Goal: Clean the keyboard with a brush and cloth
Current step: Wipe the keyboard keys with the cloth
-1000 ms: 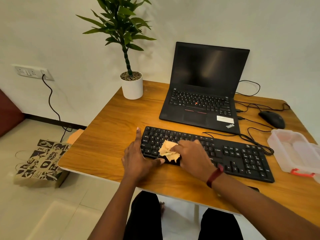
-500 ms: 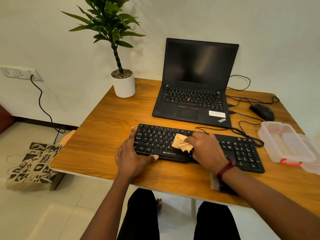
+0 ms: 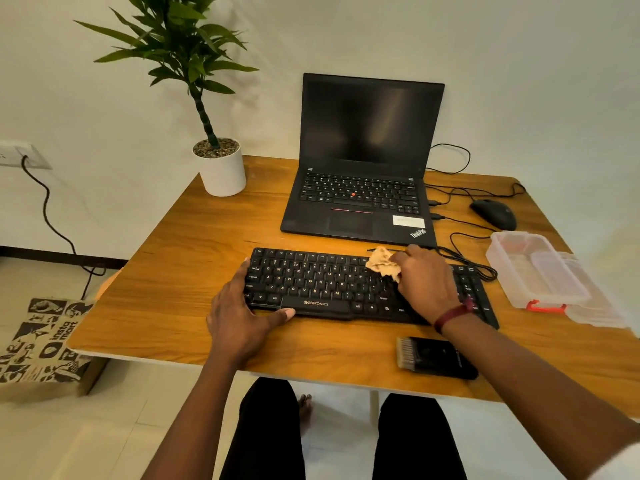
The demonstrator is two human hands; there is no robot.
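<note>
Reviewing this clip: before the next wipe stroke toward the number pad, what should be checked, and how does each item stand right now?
1. Cloth held by the right hand: ok.
2. Left hand braces the keyboard at its left end: ok.
3. Keys to the right of the cloth free of objects: ok.
4. Brush out of the way, on the table in front of the keyboard: ok.
5. Cable clear of the cloth: cannot tell; it runs close behind it.
6. Wiped keys are clean: cannot tell.
</note>
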